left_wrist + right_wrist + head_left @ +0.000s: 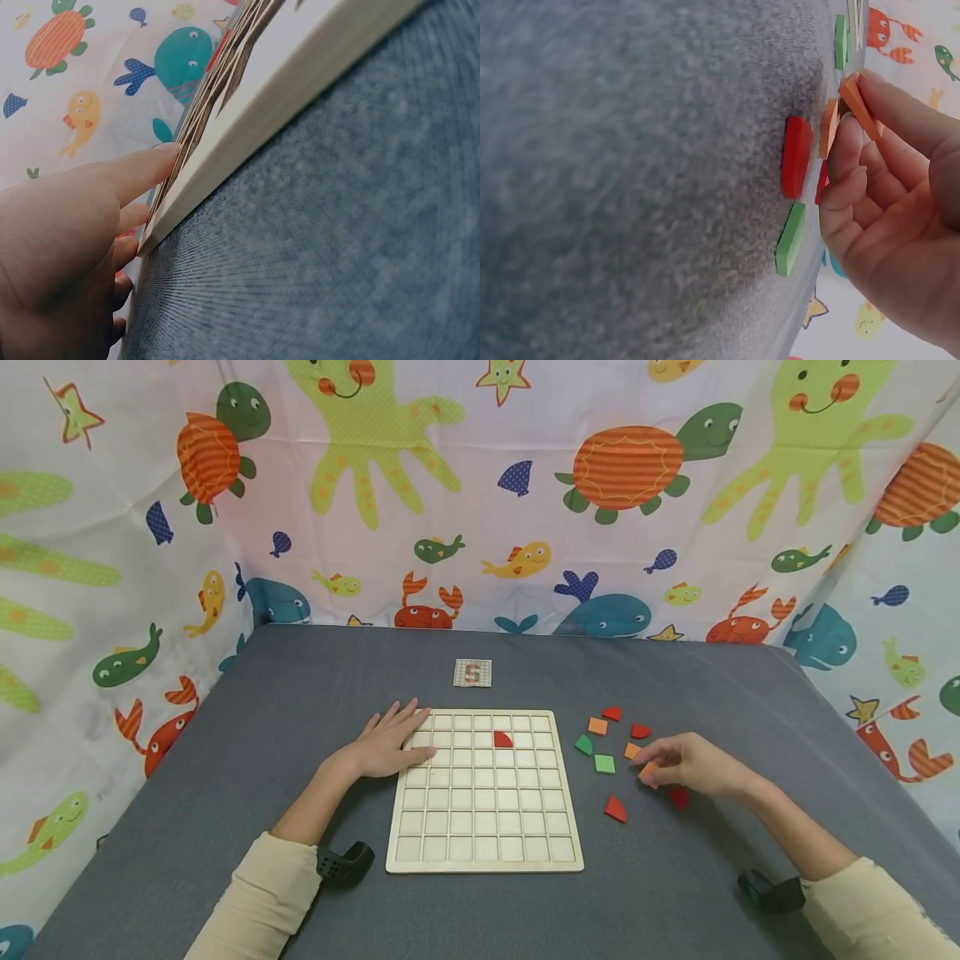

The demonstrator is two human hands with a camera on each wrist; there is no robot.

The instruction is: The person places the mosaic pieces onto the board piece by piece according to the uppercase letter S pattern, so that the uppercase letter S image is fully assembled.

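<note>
The held tile (859, 108) is orange, the gridded board (484, 867) cream, the tablecloth (480, 918) grey.

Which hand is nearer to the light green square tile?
Right. The right hand is just right of the light green square tile, pinching a flat orange tile; the left hand is farther away to its left, on the pale wooden grid board's far-left corner.

Left of the gridded board (484, 822), you wear a cream left sleeve (258, 889) and rounded black left device (348, 864); right of the board, your right sleeve (862, 910) and right device (772, 893) match.
</note>
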